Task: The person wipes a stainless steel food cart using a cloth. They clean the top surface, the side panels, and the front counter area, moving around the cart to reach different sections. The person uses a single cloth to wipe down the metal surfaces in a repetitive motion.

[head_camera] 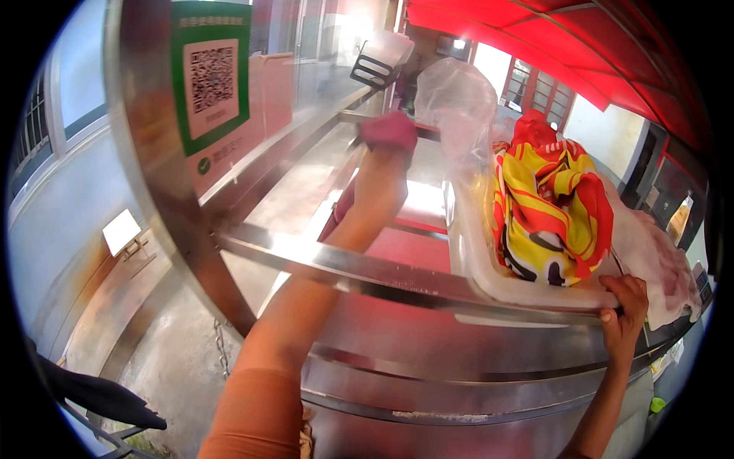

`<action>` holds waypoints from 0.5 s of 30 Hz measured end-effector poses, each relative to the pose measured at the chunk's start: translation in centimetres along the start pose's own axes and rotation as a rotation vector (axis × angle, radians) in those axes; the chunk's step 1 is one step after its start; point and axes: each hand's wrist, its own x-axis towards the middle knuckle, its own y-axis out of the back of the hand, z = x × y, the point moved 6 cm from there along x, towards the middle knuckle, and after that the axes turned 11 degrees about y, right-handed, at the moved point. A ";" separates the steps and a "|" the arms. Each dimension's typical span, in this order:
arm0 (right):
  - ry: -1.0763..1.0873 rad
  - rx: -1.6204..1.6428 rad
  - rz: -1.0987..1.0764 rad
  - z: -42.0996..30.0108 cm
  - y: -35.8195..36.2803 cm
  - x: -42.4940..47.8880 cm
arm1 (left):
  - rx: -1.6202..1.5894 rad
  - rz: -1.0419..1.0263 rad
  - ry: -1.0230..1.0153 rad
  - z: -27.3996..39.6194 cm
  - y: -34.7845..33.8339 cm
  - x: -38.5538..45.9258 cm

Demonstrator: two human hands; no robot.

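My left arm reaches under a stainless-steel rail into the metal frame of a stall. At its end, my left hand (395, 150) is wrapped in a blurred dark-red cloth (385, 129), which hides the fingers. To the right, my right hand (628, 301) grips the front corner of a white plastic tray (516, 294), fingers over the rim and thumb below. Heaped in that tray is a red and yellow patterned cloth (539, 212). A clear plastic bag (459, 103) bulges up at the tray's far left side.
The steel rail (373, 275) crosses above my left forearm. A glass panel with a green printed-code sign (212, 80) stands left. Pale crumpled cloth or plastic sheeting (654, 258) lies right of the tray. A chain (219, 347) hangs below the frame; a red canopy (516, 34) spreads overhead.
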 end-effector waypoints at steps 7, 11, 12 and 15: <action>-0.010 0.006 -0.001 0.8 -0.8 -0.8 | 0.330 -0.167 -0.111 -5.2 -8.0 4.0; -0.005 -0.023 -0.036 2.4 -0.3 -2.8 | 0.554 -0.104 -0.102 -8.1 -5.5 6.0; -0.007 -0.010 -0.052 2.9 0.0 -3.4 | 0.732 -0.078 -0.129 -9.1 -3.3 7.4; -0.045 -0.066 -0.067 4.0 0.2 -5.3 | 0.886 -0.222 -0.085 -10.3 -4.0 8.4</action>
